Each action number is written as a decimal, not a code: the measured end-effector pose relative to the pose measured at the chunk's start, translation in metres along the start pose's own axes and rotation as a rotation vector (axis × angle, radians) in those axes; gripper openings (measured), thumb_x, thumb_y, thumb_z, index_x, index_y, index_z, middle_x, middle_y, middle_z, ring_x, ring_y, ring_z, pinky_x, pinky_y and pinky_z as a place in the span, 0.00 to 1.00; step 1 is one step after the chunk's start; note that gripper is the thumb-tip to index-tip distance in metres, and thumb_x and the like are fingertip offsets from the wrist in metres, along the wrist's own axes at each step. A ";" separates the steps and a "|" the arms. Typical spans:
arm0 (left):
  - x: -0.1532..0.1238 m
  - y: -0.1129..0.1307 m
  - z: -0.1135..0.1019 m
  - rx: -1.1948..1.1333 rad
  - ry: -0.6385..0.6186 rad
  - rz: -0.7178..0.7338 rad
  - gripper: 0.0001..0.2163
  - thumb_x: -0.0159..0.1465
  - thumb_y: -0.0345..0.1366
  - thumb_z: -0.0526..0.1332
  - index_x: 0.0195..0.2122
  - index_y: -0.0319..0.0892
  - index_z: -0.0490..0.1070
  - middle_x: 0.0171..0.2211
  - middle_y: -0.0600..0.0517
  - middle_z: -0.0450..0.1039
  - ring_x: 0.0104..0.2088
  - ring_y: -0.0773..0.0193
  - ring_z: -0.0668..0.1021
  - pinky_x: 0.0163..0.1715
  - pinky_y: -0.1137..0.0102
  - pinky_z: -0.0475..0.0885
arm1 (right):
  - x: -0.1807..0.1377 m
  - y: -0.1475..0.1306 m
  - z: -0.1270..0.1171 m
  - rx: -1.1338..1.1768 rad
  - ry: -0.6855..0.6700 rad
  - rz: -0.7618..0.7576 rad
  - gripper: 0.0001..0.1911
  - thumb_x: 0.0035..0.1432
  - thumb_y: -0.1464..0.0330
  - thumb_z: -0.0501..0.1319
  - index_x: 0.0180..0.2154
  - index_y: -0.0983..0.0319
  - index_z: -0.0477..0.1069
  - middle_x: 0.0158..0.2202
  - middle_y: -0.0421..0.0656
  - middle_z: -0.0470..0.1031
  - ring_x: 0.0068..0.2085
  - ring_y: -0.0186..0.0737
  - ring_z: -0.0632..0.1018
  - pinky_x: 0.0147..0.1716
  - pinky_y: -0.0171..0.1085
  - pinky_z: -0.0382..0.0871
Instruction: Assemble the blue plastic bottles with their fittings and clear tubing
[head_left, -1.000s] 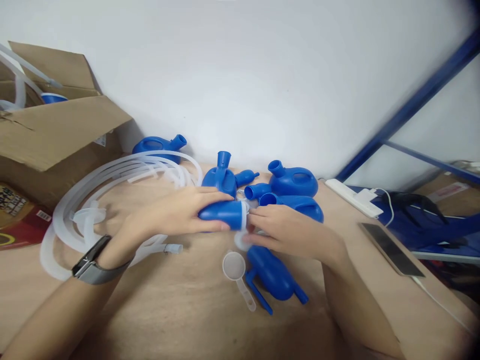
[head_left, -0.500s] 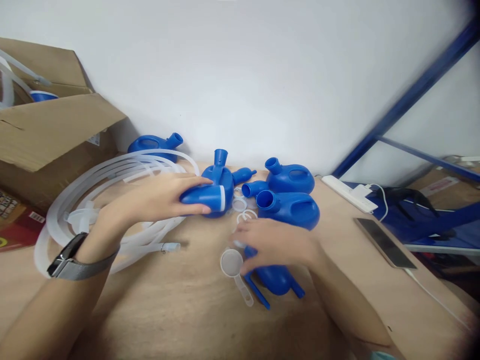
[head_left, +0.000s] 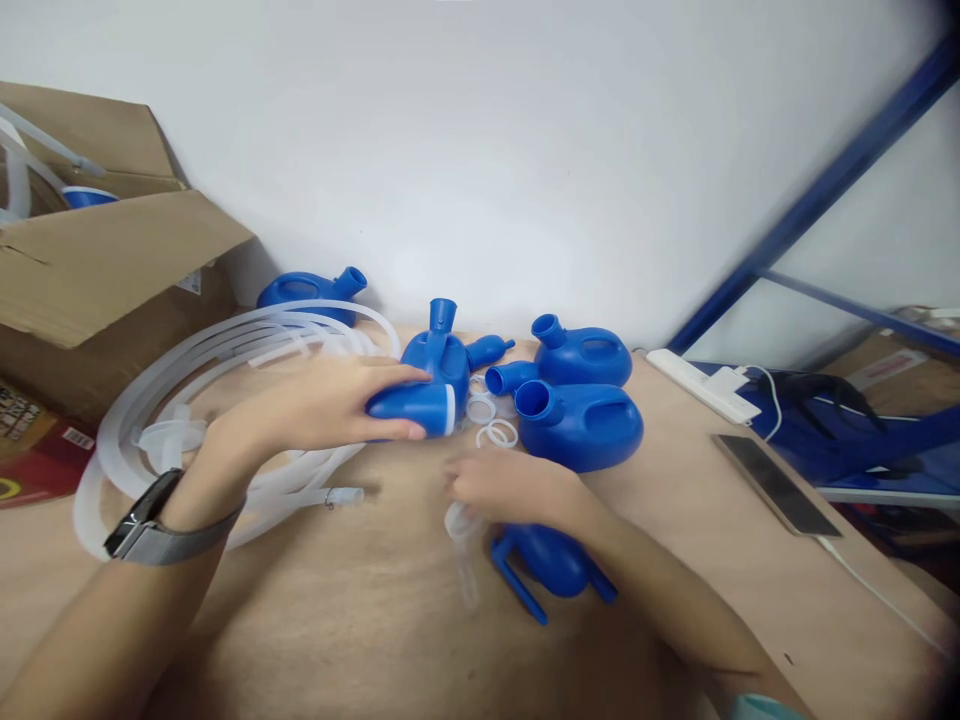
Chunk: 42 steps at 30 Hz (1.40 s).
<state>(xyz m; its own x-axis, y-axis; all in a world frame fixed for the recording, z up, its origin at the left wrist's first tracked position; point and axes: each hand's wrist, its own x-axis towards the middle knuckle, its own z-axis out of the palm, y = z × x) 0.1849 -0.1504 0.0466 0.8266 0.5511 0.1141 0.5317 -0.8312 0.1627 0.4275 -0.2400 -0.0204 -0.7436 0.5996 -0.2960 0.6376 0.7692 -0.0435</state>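
Observation:
My left hand (head_left: 330, 405) is closed round a blue plastic piece with a white ring at its end (head_left: 420, 408), held just above the wooden table (head_left: 360, 620). My right hand (head_left: 510, 488) reaches down onto a clear plastic funnel with a handle (head_left: 461, 535); its fingers are blurred by motion. A blue handled bottle part (head_left: 551, 565) lies right under that hand. Loose white rings (head_left: 491, 420) lie between the two hands. A watch sits on my left wrist.
Several blue jugs (head_left: 581, 420) stand at the back by the wall. Coiled translucent tubing (head_left: 225, 380) lies at left beside an open cardboard box (head_left: 97, 270). A phone (head_left: 776, 485), a white power strip (head_left: 701, 390) and blue shelf frame are at right.
My left hand has drawn the blue piece back to the left. My right hand let go of its white ring end and dropped down onto the clear funnel.

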 end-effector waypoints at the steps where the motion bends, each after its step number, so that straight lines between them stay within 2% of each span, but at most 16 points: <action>1: 0.000 -0.001 0.000 -0.003 0.008 0.000 0.35 0.68 0.68 0.56 0.65 0.50 0.75 0.56 0.45 0.83 0.49 0.47 0.85 0.45 0.62 0.76 | -0.006 0.003 -0.005 0.016 0.035 0.008 0.07 0.68 0.74 0.63 0.41 0.62 0.81 0.45 0.46 0.83 0.43 0.45 0.83 0.36 0.38 0.71; 4: -0.001 -0.003 -0.001 -0.034 0.043 -0.003 0.33 0.68 0.67 0.58 0.64 0.51 0.76 0.55 0.46 0.83 0.49 0.47 0.85 0.44 0.62 0.76 | -0.030 0.010 -0.025 0.084 0.213 0.134 0.10 0.73 0.69 0.58 0.44 0.62 0.78 0.44 0.47 0.82 0.42 0.46 0.82 0.37 0.40 0.73; 6: -0.001 -0.005 -0.002 -0.062 0.068 0.000 0.32 0.68 0.66 0.60 0.63 0.51 0.76 0.55 0.46 0.83 0.49 0.47 0.84 0.46 0.61 0.77 | -0.046 0.015 -0.036 0.133 0.427 0.293 0.13 0.75 0.67 0.54 0.49 0.62 0.77 0.45 0.48 0.82 0.44 0.49 0.82 0.41 0.43 0.75; 9: -0.001 -0.006 -0.003 -0.096 0.132 0.013 0.32 0.67 0.66 0.61 0.62 0.51 0.77 0.55 0.46 0.83 0.50 0.46 0.84 0.47 0.60 0.77 | -0.056 0.022 -0.042 0.176 0.807 0.461 0.19 0.76 0.67 0.50 0.59 0.60 0.74 0.54 0.52 0.80 0.52 0.53 0.82 0.52 0.51 0.77; 11: 0.000 -0.006 -0.002 -0.106 0.192 0.011 0.32 0.67 0.66 0.60 0.62 0.50 0.77 0.55 0.46 0.83 0.51 0.45 0.84 0.48 0.59 0.77 | -0.054 0.024 -0.040 0.202 0.993 0.502 0.21 0.76 0.68 0.49 0.61 0.58 0.73 0.58 0.51 0.79 0.57 0.54 0.80 0.59 0.54 0.75; 14: 0.002 0.001 0.001 -0.119 0.234 0.008 0.31 0.68 0.65 0.60 0.62 0.49 0.76 0.55 0.45 0.83 0.50 0.46 0.84 0.49 0.59 0.77 | -0.042 0.021 -0.033 0.343 1.165 0.498 0.21 0.76 0.66 0.50 0.63 0.56 0.73 0.62 0.49 0.78 0.63 0.54 0.78 0.65 0.55 0.72; 16: 0.003 0.008 0.002 -0.146 0.240 0.011 0.31 0.68 0.65 0.60 0.62 0.47 0.77 0.54 0.45 0.83 0.49 0.46 0.84 0.49 0.59 0.77 | -0.032 0.015 -0.029 0.525 1.179 0.437 0.23 0.77 0.62 0.51 0.67 0.55 0.70 0.66 0.47 0.75 0.65 0.52 0.77 0.67 0.55 0.72; 18: 0.004 0.016 0.003 -0.185 0.269 0.004 0.32 0.68 0.65 0.60 0.62 0.46 0.77 0.54 0.45 0.83 0.50 0.46 0.83 0.51 0.58 0.77 | -0.024 0.008 -0.026 0.712 1.101 0.319 0.28 0.76 0.57 0.55 0.72 0.53 0.63 0.71 0.44 0.70 0.70 0.52 0.73 0.68 0.54 0.71; 21: 0.004 0.025 0.002 -0.230 0.337 -0.014 0.32 0.68 0.64 0.61 0.62 0.45 0.77 0.57 0.44 0.81 0.53 0.44 0.82 0.55 0.56 0.76 | -0.018 0.002 -0.024 0.898 1.011 0.128 0.36 0.74 0.54 0.60 0.76 0.50 0.54 0.77 0.41 0.60 0.76 0.51 0.63 0.73 0.54 0.64; 23: 0.003 0.027 0.001 -0.251 0.376 -0.020 0.31 0.67 0.63 0.63 0.61 0.45 0.78 0.58 0.44 0.81 0.55 0.44 0.81 0.57 0.55 0.75 | -0.017 0.002 -0.022 0.967 1.030 0.032 0.35 0.74 0.55 0.61 0.76 0.49 0.54 0.79 0.40 0.56 0.78 0.50 0.59 0.76 0.53 0.59; 26: 0.003 0.028 -0.001 -0.283 0.388 -0.018 0.31 0.66 0.61 0.65 0.61 0.45 0.78 0.58 0.45 0.81 0.54 0.45 0.82 0.57 0.56 0.75 | -0.018 0.004 -0.022 1.029 1.077 -0.044 0.29 0.73 0.57 0.62 0.71 0.48 0.62 0.79 0.40 0.55 0.79 0.48 0.56 0.78 0.54 0.54; 29: 0.004 0.032 0.000 -0.297 0.352 -0.023 0.28 0.67 0.59 0.64 0.60 0.46 0.79 0.54 0.46 0.83 0.50 0.47 0.83 0.54 0.57 0.76 | -0.019 0.006 -0.021 1.032 1.110 -0.064 0.20 0.72 0.58 0.64 0.62 0.48 0.67 0.79 0.40 0.55 0.79 0.48 0.55 0.77 0.56 0.56; 32: 0.005 0.037 0.004 -0.345 0.371 -0.055 0.28 0.68 0.60 0.63 0.59 0.45 0.80 0.52 0.46 0.84 0.48 0.48 0.83 0.53 0.58 0.76 | -0.018 0.008 -0.019 0.955 1.118 -0.083 0.16 0.73 0.61 0.64 0.58 0.47 0.65 0.79 0.40 0.55 0.79 0.46 0.54 0.75 0.56 0.59; 37: 0.009 0.043 0.013 -0.560 0.395 -0.208 0.31 0.65 0.63 0.64 0.56 0.43 0.82 0.54 0.44 0.83 0.51 0.45 0.83 0.55 0.54 0.78 | -0.017 0.012 -0.018 0.846 1.124 -0.058 0.31 0.74 0.61 0.63 0.72 0.49 0.56 0.78 0.42 0.58 0.78 0.46 0.58 0.77 0.56 0.55; 40: 0.010 0.041 0.012 -0.849 0.345 -0.274 0.31 0.62 0.62 0.68 0.56 0.44 0.82 0.57 0.43 0.82 0.54 0.43 0.83 0.52 0.54 0.81 | -0.020 0.012 -0.022 0.826 1.122 0.028 0.30 0.75 0.57 0.60 0.73 0.52 0.60 0.77 0.42 0.61 0.77 0.50 0.61 0.77 0.55 0.56; 42: 0.008 0.038 0.010 -1.032 0.278 -0.236 0.34 0.56 0.60 0.74 0.59 0.46 0.80 0.60 0.42 0.80 0.57 0.41 0.82 0.50 0.56 0.83 | -0.020 0.014 -0.024 0.880 1.182 0.103 0.30 0.75 0.53 0.58 0.73 0.52 0.63 0.75 0.42 0.65 0.75 0.51 0.65 0.76 0.56 0.59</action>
<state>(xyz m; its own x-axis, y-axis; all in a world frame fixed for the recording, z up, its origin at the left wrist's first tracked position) 0.2139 -0.1779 0.0439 0.5849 0.7936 0.1678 0.1535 -0.3115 0.9378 0.4468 -0.2361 0.0074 -0.1419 0.8024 0.5797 0.2893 0.5937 -0.7509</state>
